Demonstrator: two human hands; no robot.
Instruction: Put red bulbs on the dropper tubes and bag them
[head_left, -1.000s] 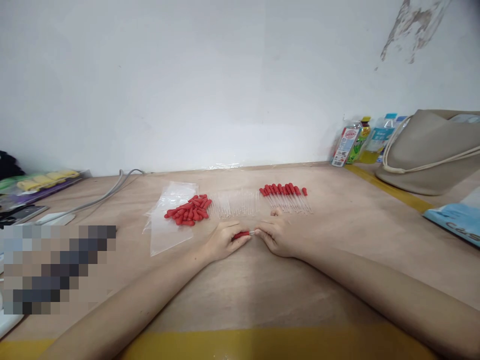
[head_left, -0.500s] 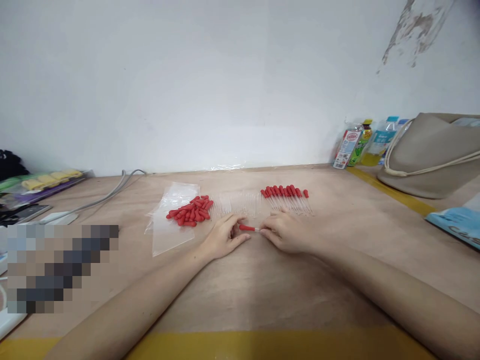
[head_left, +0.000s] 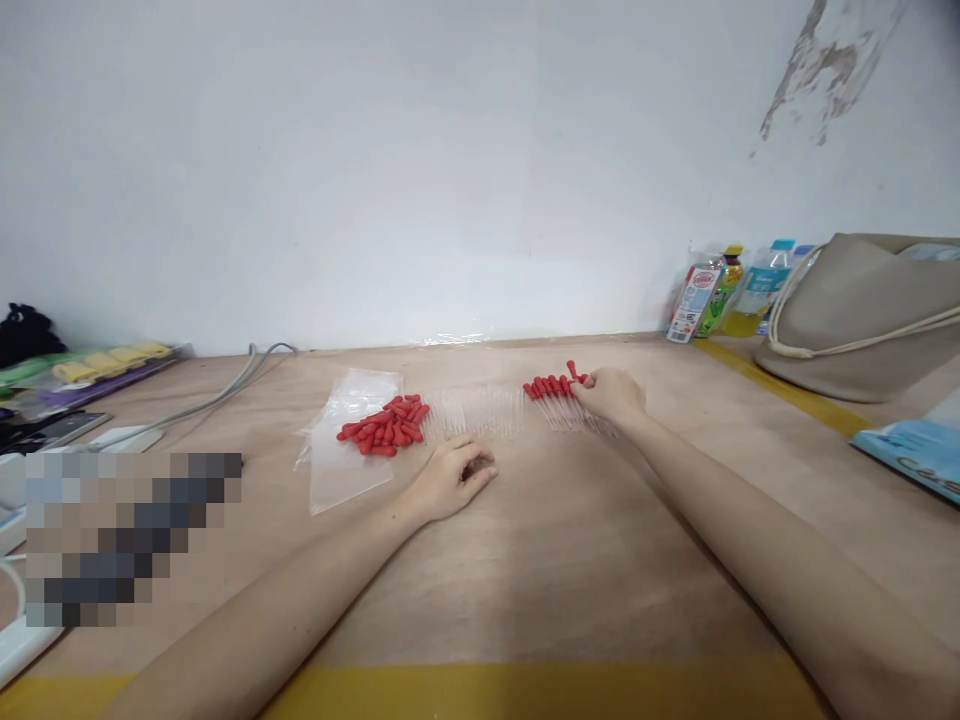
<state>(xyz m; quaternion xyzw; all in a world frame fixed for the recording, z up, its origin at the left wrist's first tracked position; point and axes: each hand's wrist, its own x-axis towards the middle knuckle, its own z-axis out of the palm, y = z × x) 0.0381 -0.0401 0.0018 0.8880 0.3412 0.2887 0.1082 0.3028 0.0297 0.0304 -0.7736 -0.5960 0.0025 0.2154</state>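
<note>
Surface (head_left: 540, 570): its front edge is marked by a yellow strip (head_left: 450, 690).
Left hand (head_left: 454, 480): rested near the middle of the surface; its fingers are loosely curled, a gap is left before the thumb, and nothing is seen held.
Plastic bag (head_left: 337, 485): laid flat toward the left edge.
Loose red bulbs (head_left: 386, 427): heaped partly on the bag; judged light, soft and rubbery, easily dented, best taken by the rounded end.
Clear tubes (head_left: 484, 410): lined up beyond the left hand, toward the far edge; judged light, stiff, smooth and possibly brittle, best pinched gently near mid-length and not bent.
Red-capped tubes (head_left: 553, 388): laid in a row right of the bare ones, bulbs turned to the far edge; likely steadied best at the neck, where soft bulb and stiff tube are joined.
Right hand (head_left: 615, 393): placed over the row's right end, fingers drawn narrow beside a raised bulb (head_left: 571, 368); whether it is gripped cannot be told.
</note>
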